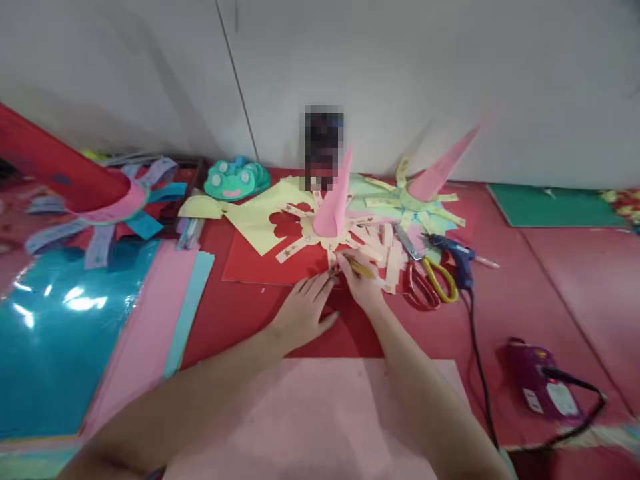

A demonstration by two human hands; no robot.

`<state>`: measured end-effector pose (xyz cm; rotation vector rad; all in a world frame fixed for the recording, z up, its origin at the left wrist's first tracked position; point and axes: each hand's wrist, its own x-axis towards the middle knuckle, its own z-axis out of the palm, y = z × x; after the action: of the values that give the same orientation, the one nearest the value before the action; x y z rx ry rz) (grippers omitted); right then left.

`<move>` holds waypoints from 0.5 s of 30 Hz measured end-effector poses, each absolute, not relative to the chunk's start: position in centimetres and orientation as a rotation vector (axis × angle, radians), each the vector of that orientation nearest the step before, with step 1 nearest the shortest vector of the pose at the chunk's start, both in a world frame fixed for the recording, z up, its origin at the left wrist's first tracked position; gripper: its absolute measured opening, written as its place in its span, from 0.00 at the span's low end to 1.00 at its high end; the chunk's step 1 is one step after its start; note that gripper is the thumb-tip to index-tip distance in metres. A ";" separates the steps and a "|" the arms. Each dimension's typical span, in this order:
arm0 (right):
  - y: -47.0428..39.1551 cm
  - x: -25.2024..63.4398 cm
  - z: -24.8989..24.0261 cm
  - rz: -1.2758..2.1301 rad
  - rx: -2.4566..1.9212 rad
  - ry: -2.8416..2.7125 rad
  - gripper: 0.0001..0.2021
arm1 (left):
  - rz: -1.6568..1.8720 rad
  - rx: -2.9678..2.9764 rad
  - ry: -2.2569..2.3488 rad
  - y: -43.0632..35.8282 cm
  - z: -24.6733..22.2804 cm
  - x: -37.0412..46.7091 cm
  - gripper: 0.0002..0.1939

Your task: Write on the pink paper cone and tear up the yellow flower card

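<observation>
A pink paper cone (331,210) stands upright on a cream scalloped paper base, with printed paper strips (291,252) fanning out around it. My right hand (361,283) is closed around a yellowish pen (362,268), its tip end down at the strip nearest me. My left hand (303,313) lies flat with fingers stretched, fingertips touching the near end of that strip. Red paper sheets (250,263) lie under the cone. Loose cream strips (394,260) are piled just right of my right hand.
Scissors with red and yellow handles (440,280) and a blue glue gun (457,257) lie to the right, its cord running to a purple box (543,380). A second pink cone (445,167) stands behind. Left are a red cone (65,170), green frog cutouts (233,180) and stacked sheets (65,333).
</observation>
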<state>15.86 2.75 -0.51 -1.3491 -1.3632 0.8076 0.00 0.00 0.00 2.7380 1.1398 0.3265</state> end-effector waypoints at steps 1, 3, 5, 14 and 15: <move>2.7 15.8 -0.3 0.806 -1.348 -1.370 0.08 | 0.315 2.743 1.135 0.0 0.1 0.0 0.28; 2.6 15.8 0.0 0.799 -1.349 -1.381 0.08 | 0.298 2.750 1.126 0.0 0.2 0.0 0.28; 2.5 15.7 0.2 0.790 -1.354 -1.391 0.08 | 0.290 2.754 1.114 0.0 0.3 0.0 0.29; 2.2 15.6 0.1 0.570 -1.351 -1.256 0.09 | 0.343 2.791 1.042 0.0 0.4 -0.2 0.20; 2.2 15.5 0.1 0.570 -1.367 -1.259 0.09 | 0.359 2.798 1.044 0.0 0.4 -0.2 0.20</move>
<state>15.55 2.21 0.12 -1.3666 -1.2591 0.5704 -0.24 0.03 0.36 2.7985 1.0440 0.3588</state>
